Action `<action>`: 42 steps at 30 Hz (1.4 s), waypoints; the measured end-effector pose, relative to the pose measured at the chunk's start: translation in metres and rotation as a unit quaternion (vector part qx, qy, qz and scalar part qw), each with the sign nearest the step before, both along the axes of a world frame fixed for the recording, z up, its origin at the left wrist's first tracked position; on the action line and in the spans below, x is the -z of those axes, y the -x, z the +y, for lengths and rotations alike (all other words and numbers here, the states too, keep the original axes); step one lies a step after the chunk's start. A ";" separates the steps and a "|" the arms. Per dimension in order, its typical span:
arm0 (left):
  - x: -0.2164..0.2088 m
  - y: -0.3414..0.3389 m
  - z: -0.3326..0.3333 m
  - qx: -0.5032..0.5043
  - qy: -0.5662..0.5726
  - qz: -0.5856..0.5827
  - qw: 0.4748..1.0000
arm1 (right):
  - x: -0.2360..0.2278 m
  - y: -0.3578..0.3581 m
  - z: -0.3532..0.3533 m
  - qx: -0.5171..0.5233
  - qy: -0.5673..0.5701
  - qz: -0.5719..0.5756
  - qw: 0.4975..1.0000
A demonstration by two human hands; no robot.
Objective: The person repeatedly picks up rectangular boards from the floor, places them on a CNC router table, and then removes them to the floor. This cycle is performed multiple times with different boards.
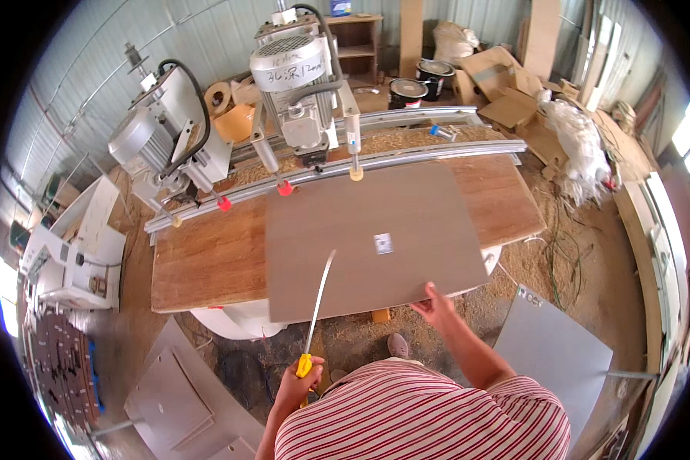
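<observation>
My left hand (293, 385) is closed around a yellow tape measure (305, 365) near my waist. Its pale blade (319, 303) is pulled out, slightly bowed, and reaches over the near part of a grey-brown panel (322, 222). That panel lies flat on a reddish-brown wooden worktable (207, 264), with its near edge overhanging. A small white label (382, 243) sits on the panel. At the panel's near right edge, my right hand (435, 307) grips it with the thumb on top; the other fingers are partly hidden beneath.
Two drilling heads with motors (291, 73) stand behind the worktable beside a metal rail (406, 159). Grey panels lean or lie low at left (169, 395) and right (552, 353). Cardboard boxes (506, 77), paint buckets (406, 90) and a cable (563, 264) are around the sawdust-strewn floor.
</observation>
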State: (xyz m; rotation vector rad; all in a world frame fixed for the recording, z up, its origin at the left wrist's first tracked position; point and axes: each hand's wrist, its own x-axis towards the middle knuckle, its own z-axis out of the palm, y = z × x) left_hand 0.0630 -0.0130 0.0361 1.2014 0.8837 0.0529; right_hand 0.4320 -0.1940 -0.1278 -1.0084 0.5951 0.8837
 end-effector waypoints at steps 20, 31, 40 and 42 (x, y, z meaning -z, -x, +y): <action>0.016 0.155 0.055 -0.029 0.004 0.017 0.999 | -0.010 0.167 0.184 -0.012 -0.029 0.017 0.999; 0.015 0.181 0.067 -0.033 0.021 0.010 0.999 | -0.018 0.196 0.222 0.000 0.000 0.028 1.000; 0.024 0.179 0.075 -0.008 0.005 -0.022 1.000 | -0.019 0.199 0.226 0.012 0.004 0.015 1.000; 0.022 0.173 0.074 -0.006 0.003 -0.021 1.000 | -0.022 0.200 0.226 0.017 0.011 0.017 1.000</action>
